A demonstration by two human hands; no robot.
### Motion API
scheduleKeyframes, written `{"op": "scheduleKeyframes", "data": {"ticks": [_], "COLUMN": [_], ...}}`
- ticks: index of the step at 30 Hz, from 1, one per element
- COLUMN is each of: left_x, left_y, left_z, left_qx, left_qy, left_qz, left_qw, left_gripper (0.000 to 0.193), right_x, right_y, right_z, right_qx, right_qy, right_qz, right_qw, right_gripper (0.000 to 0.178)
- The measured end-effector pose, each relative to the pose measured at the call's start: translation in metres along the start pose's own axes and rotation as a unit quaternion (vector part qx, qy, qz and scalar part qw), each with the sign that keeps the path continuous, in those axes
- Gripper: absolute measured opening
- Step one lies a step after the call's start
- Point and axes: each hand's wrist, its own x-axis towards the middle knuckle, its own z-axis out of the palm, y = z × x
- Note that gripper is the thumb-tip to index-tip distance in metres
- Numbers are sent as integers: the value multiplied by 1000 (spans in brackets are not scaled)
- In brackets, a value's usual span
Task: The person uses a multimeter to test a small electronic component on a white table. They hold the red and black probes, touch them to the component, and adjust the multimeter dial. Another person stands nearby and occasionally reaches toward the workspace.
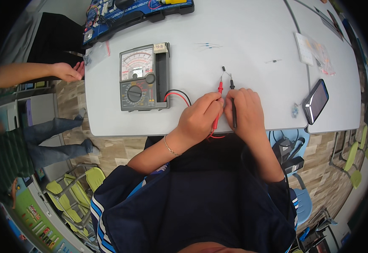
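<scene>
My left hand (200, 114) is closed around a red test probe (220, 87), its tip pointing away from me. Beside it, my right hand (248, 110) grips a black test probe (233, 110). Both tips meet the wire leads of a small black cylindrical component (223, 68) on the table; whether each truly touches is too fine to tell. To the left lies a grey analog multimeter (144, 78) with a needle dial and a round selector knob. Red and black leads (178, 93) run from it toward my hands.
Two blue resistors (209, 45) lie farther back on the white table (184, 33). At right are another small leaded component (273, 61), a phone (316, 101) and a plastic bag (322, 57). A blue parts case (137, 17) stands at the back left. Another person's hand (68, 71) reaches in there.
</scene>
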Motion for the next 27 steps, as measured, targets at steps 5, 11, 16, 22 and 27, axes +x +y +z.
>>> {"op": "scheduleKeyframes", "data": {"ticks": [5, 11, 16, 22, 27], "left_x": [2, 2, 3, 1, 0], "left_y": [1, 0, 1, 1, 1], "left_z": [-3, -2, -1, -2, -4], "left_qx": [-8, -3, -3, -16, -18], "left_qy": [4, 13, 4, -3, -4], "left_qz": [12, 8, -1, -17, -19], "left_qw": [1000, 1000, 1000, 1000, 1000], "left_gripper": [18, 17, 18, 18, 16], "right_x": [-1, 0, 0, -1, 0], "right_y": [2, 1, 1, 0, 0], "right_z": [2, 1, -1, 0, 1], "right_qx": [-4, -10, -15, -22, -25], "right_qy": [-2, -7, -7, -11, -17], "right_qz": [-3, -3, -2, 6, 4], "right_qw": [1000, 1000, 1000, 1000, 1000], "right_gripper": [22, 22, 23, 22, 22]}}
